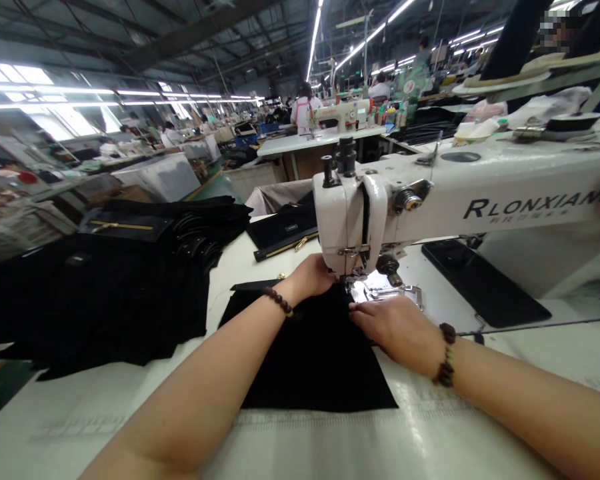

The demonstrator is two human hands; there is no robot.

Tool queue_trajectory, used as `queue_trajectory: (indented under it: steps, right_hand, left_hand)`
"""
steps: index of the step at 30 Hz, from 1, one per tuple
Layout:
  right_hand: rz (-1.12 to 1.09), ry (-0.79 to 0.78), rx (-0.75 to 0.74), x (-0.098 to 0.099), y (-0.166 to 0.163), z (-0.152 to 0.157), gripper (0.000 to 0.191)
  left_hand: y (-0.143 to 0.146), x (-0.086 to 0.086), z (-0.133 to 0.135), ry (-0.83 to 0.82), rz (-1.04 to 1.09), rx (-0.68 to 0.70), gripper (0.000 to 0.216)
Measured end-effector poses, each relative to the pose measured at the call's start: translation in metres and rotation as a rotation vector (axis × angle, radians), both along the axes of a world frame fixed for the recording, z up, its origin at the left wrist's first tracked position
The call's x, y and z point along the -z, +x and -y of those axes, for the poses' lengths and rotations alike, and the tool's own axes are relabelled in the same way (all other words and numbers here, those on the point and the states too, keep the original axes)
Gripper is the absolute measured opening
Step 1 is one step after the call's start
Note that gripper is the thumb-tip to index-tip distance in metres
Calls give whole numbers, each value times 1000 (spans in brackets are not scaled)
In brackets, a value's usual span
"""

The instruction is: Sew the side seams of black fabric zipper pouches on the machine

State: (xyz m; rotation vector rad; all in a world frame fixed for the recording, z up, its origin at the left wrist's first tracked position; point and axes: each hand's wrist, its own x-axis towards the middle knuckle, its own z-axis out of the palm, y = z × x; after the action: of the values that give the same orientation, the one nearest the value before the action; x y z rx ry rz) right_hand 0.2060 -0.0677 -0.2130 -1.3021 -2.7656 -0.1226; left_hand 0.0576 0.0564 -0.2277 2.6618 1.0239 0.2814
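A black fabric piece (320,360) lies flat on the sewing machine's bed, its far edge under the needle area. My left hand (316,275) rests on its far part, left of the sewing machine head (347,220), which hides most of the fingers. On the near right, my right hand (397,330) has its fingers closed at the fabric's right edge, close to the presser foot. A small gold zipper pull (281,275) shows at the fabric's far left edge. The needle tip is too small to make out.
A tall stack of black fabric pieces (115,287) with gold zippers covers the left of the table. Behind the machine head lies a black zippered panel (285,230). A black phone-like slab (480,280) sits under the machine arm. Farther back are other workers and another sewing machine (343,115).
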Motion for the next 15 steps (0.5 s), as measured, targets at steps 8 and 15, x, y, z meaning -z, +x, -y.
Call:
queue_trajectory:
  steps: [8, 15]
  right_hand:
    - [-40, 72, -7, 10, 3, 6, 18]
    - [-13, 165, -98, 11, 0, 8, 17]
  left_hand:
    - [-5, -1, 9, 66, 30, 33, 25]
    - [-9, -6, 11, 36, 65, 26, 24]
